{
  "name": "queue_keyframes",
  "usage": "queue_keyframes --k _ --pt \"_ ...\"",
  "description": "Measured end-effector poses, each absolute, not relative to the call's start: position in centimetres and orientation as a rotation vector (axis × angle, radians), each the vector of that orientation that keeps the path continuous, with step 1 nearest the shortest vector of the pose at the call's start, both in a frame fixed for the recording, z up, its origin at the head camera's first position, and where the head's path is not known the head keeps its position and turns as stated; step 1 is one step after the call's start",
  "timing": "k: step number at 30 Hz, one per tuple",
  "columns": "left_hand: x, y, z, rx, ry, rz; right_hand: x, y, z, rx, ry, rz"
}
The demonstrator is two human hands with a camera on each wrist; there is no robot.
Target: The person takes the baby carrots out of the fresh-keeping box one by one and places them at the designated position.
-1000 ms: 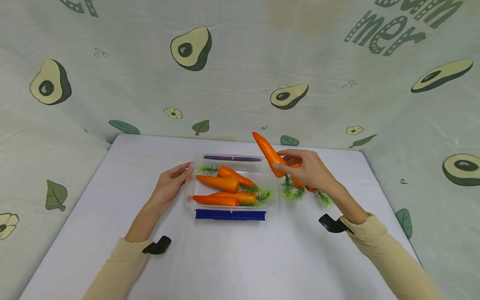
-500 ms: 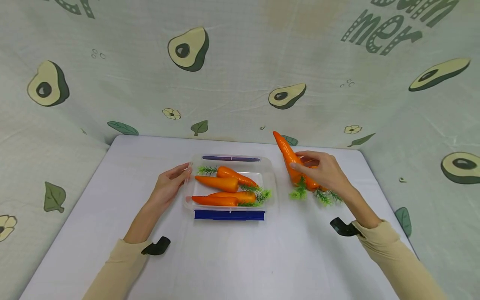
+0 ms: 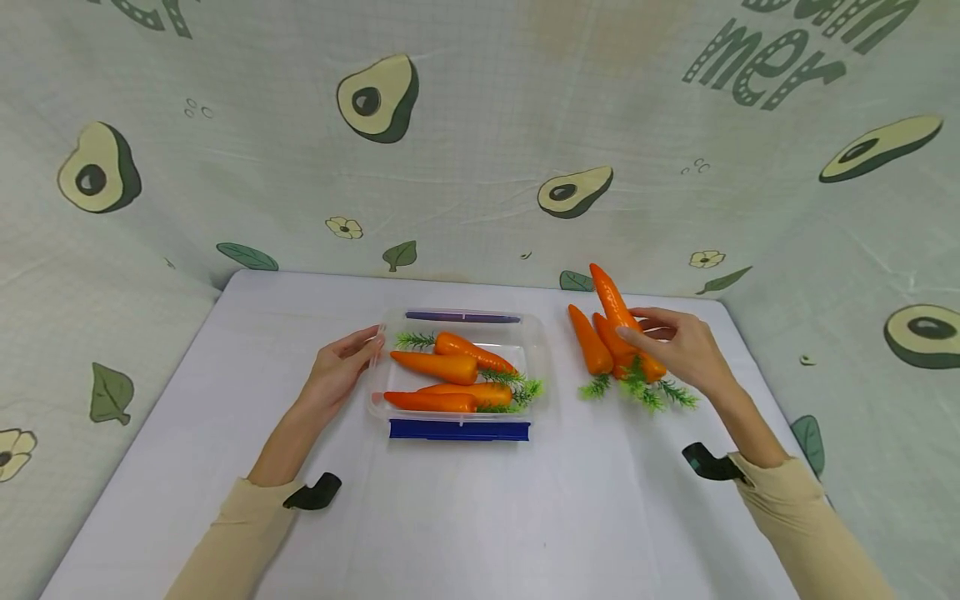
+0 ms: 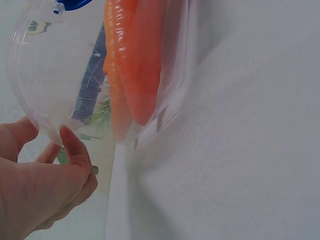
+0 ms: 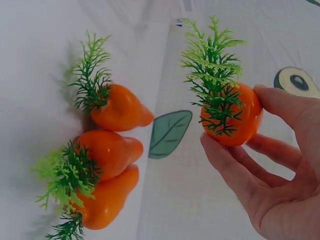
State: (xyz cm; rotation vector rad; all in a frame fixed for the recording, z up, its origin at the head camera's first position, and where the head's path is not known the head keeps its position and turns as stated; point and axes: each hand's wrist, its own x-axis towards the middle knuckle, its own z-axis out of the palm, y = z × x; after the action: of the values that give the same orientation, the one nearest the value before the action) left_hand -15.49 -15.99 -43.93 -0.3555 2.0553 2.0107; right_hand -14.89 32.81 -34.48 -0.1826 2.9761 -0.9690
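Observation:
My left hand (image 3: 341,375) pinches the left rim of a clear plastic container (image 3: 540,392), thumb and fingers on its edge in the left wrist view. Several orange toy carrots (image 3: 433,365) with green frilly tops lie inside. Off to the right, my right hand (image 3: 682,346) grips another carrot (image 3: 611,293) between thumb and fingers, its tip pointing up and away. The right wrist view shows this held carrot (image 5: 245,117) end-on with its leafy top, apart from three carrots (image 5: 107,155) side by side on the table. In the head view it partly covers them.
Blue latch flaps (image 3: 459,430) hang out at the container's front and back sides. A white cloth covers the table (image 3: 480,517). Behind it hangs a pale curtain (image 3: 480,167) printed with avocados and leaves, close to the table's back edge.
My right hand has carried the carrot rightward, from beside the container to over the group of carrots, which now shows more. The left hand stays on the rim.

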Motion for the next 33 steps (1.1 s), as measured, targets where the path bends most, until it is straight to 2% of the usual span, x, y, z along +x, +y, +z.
queue_keyframes --k 33 --pt "-15.6 -16.1 -43.0 -0.350 2.044 1.975 -15.6 42.3 -39.0 0.198 2.858 -1.074"
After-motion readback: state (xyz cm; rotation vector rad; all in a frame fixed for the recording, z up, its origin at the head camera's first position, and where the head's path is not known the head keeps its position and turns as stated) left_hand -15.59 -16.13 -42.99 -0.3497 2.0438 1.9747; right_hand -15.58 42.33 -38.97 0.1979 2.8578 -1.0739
